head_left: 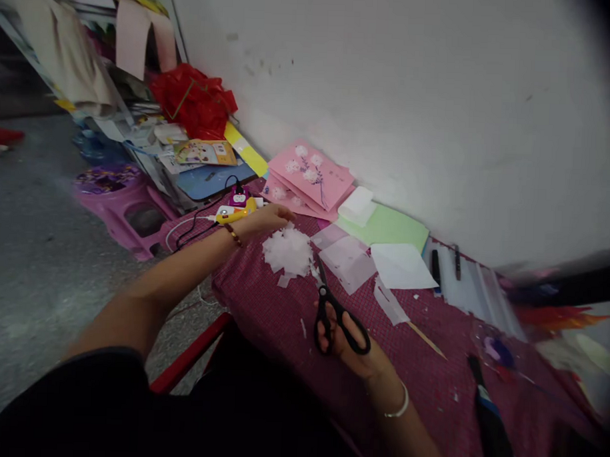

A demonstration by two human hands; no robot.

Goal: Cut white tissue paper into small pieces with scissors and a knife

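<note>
Over the table [267,307], my R hand [353,347] grips scissors [323,292], L hand [273,218] hold unclear, w/ white pcs [288,252] apparently cut, translucent sheets [351,265] prob left.

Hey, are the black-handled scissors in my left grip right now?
No, the black-handled scissors are in your right grip, while your left grip is close to the pile of white scraps.

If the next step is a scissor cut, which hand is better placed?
Likely the right hand: it already holds the black scissors, blades pointing between the white scraps and a translucent sheet. The left hand, beside the scraps, has no scissors.
</note>
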